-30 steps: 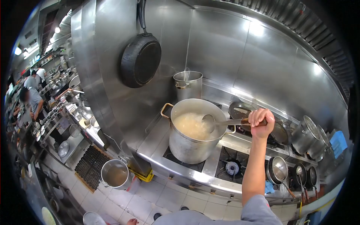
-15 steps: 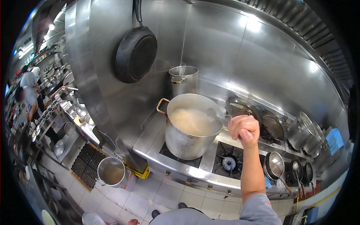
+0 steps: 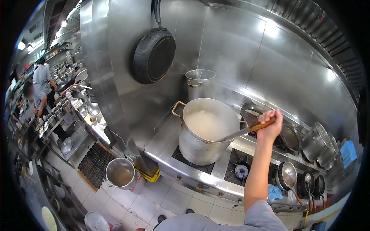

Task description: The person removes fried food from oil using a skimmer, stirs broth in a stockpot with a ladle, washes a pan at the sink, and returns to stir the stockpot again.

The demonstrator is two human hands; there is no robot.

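Observation:
My right hand (image 3: pixel 269 123) is closed round the wooden handle of a long ladle (image 3: pixel 239 133). The ladle's metal shaft slants down over the near right rim of a big metal pot (image 3: pixel 200 148), and its bowl is hidden in the pale, steaming liquid (image 3: pixel 208 124). The pot stands on the stove's left burner. Of my left hand (image 3: pixel 140 229) only a sliver shows at the bottom edge, so its fingers cannot be made out.
A smaller pot with a whisk (image 3: pixel 200 82) stands behind. A black pan (image 3: pixel 154 56) hangs on the wall. An unused burner (image 3: pixel 241 171), small pans (image 3: pixel 287 175) and tall pots (image 3: pixel 316 142) lie rightward. A bucket (image 3: pixel 120 173) is below; two people (image 3: pixel 43 77) stand far left.
The ladle's bowl has gone from view into the liquid, and its handle now tilts more steeply. The camera view has shifted slightly. Less of my left hand shows.

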